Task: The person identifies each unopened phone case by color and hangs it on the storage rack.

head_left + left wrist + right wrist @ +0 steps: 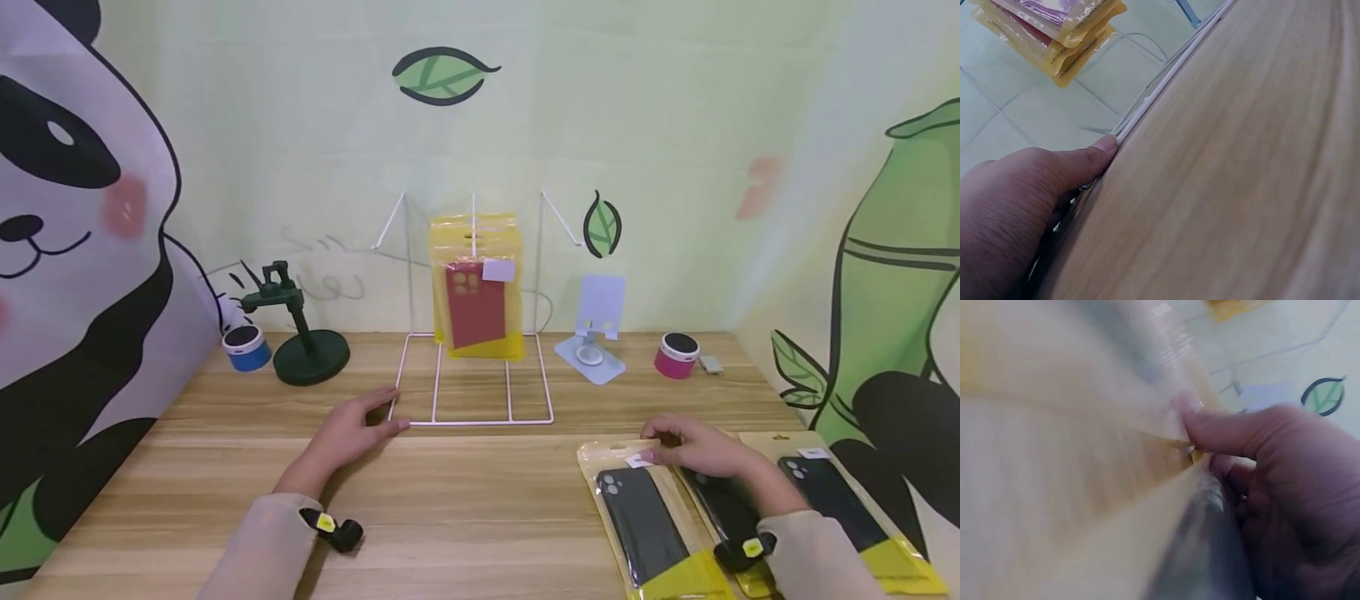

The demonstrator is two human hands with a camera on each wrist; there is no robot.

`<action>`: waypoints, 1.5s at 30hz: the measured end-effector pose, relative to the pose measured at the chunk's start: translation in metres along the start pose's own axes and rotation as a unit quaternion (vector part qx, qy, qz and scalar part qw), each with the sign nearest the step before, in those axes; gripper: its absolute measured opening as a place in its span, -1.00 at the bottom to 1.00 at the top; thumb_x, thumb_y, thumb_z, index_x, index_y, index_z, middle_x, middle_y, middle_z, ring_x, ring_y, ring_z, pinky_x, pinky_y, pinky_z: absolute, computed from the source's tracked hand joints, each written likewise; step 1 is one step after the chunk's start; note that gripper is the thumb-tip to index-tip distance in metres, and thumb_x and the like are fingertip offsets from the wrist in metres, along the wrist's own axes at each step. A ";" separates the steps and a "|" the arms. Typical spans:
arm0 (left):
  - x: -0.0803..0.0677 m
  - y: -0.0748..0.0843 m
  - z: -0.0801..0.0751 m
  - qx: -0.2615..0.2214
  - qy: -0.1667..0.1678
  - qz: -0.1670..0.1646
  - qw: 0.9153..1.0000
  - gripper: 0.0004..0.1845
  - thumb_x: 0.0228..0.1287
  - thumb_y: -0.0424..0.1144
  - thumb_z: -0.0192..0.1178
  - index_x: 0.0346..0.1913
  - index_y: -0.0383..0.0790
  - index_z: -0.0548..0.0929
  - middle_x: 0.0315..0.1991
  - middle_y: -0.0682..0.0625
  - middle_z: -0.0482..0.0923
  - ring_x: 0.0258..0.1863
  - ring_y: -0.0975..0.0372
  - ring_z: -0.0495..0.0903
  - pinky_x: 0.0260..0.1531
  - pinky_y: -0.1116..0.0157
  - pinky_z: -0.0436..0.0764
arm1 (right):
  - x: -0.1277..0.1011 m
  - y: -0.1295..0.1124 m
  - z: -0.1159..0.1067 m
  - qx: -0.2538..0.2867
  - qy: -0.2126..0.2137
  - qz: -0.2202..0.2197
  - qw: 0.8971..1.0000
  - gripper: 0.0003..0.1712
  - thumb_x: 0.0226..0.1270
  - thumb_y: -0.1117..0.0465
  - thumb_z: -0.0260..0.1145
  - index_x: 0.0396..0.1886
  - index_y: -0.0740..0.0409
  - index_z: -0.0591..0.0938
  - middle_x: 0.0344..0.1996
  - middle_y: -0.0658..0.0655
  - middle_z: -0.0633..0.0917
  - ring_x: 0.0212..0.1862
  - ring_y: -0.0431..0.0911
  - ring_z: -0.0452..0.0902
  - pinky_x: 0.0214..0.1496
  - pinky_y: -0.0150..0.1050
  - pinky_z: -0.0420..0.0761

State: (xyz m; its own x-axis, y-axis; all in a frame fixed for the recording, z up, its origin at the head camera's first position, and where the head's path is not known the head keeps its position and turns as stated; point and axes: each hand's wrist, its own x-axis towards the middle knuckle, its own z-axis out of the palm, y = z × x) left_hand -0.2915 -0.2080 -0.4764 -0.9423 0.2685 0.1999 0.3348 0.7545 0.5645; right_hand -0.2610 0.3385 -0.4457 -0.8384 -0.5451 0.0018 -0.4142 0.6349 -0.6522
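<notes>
Hands at a white wire rack and a row of glossy phone-case packets on a wood-grain surface [480, 508].

The left hand [347, 435] lies flat, fingers relaxed, fingertips touching the thin wire rack [472, 421] base at its front left corner. To the right, the right hand [693, 450] has its grip pinched on the top edge of the leftmost packet [645, 521]: clear crinkly plastic, yellow-trimmed, dark case inside, lying flat near the surface's front edge.

Left hand [347, 433] lies flat-ish, fingers straight, thumb stretched forward. Right hand [697, 450] sits further right, fingers curled down, thumb pressing at the tip. Both forearms reach forward, sleeved.
</notes>
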 end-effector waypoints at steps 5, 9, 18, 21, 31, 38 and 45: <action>0.001 -0.001 0.000 -0.001 -0.003 0.001 1.000 -0.31 0.32 0.14 0.31 0.40 -0.15 0.51 0.41 -0.10 0.42 0.42 -0.05 0.35 0.39 -0.11 0.29 | 0.001 0.003 0.005 0.004 0.046 0.039 0.998 -0.85 0.34 0.04 0.42 -0.21 -0.04 0.65 -0.40 -0.01 0.56 -0.27 -0.08 0.44 -0.29 -0.26 0.42; 0.001 -0.001 0.000 0.001 -0.005 -0.001 1.000 -0.29 0.31 0.17 0.30 0.41 -0.14 0.50 0.42 -0.09 0.41 0.42 -0.05 0.34 0.39 -0.11 0.29 | 0.001 0.005 0.007 0.013 0.058 0.062 0.996 -0.84 0.33 0.03 0.42 -0.23 -0.05 0.65 -0.40 0.02 0.57 -0.26 -0.02 0.45 -0.27 -0.23 0.43; -0.001 -0.002 -0.001 -0.002 -0.004 0.001 1.000 -0.28 0.30 0.17 0.31 0.41 -0.14 0.50 0.42 -0.09 0.40 0.42 -0.06 0.34 0.39 -0.13 0.28 | 0.002 0.004 0.008 0.014 0.093 0.075 0.993 -0.81 0.36 0.01 0.40 -0.25 0.00 0.65 -0.41 0.03 0.58 -0.30 -0.03 0.47 -0.31 -0.24 0.45; 0.001 -0.002 -0.002 -0.005 -0.003 0.004 1.000 -0.28 0.30 0.17 0.30 0.41 -0.14 0.50 0.42 -0.09 0.40 0.42 -0.06 0.34 0.39 -0.12 0.29 | 0.003 0.001 0.006 0.027 0.143 0.094 0.985 -0.72 0.38 -0.03 0.38 -0.21 0.08 0.65 -0.40 0.06 0.61 -0.32 -0.04 0.47 -0.35 -0.24 0.49; 0.000 -0.002 -0.003 -0.005 0.000 0.003 1.000 -0.31 0.29 0.12 0.34 0.38 -0.16 0.53 0.40 -0.09 0.43 0.41 -0.04 0.36 0.39 -0.09 0.30 | 0.013 -0.053 -0.023 0.340 0.332 0.003 0.880 -0.87 0.45 0.18 0.33 -0.18 0.17 0.65 -0.42 -0.11 0.66 -0.36 -0.28 0.51 -0.30 -0.48 0.57; 0.000 -0.007 -0.008 0.002 0.006 0.002 1.000 -0.30 0.31 0.15 0.31 0.40 -0.15 0.51 0.41 -0.10 0.42 0.42 -0.07 0.35 0.38 -0.13 0.29 | 0.049 -0.143 -0.057 0.369 0.445 -0.125 0.807 -0.82 0.34 0.26 0.43 -0.19 0.32 0.72 -0.41 0.04 0.74 -0.41 -0.16 0.55 -0.39 -0.42 0.59; -0.002 -0.003 -0.001 0.000 -0.003 0.004 1.000 -0.29 0.30 0.17 0.31 0.40 -0.13 0.52 0.41 -0.08 0.42 0.42 -0.05 0.35 0.39 -0.10 0.29 | 0.085 -0.189 -0.064 0.367 0.515 -0.137 0.763 -0.72 0.24 0.16 0.51 -0.18 0.28 0.76 -0.37 0.12 0.76 -0.39 -0.10 0.56 -0.35 -0.41 0.59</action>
State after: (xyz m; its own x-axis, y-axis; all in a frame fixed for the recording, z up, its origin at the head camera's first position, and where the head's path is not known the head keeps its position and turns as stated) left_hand -0.2908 -0.2120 -0.4775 -0.9392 0.2791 0.1999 0.3432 0.7522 0.5625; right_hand -0.2766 0.2073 -0.2741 -0.7459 0.3563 0.5627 -0.6311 -0.1082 -0.7681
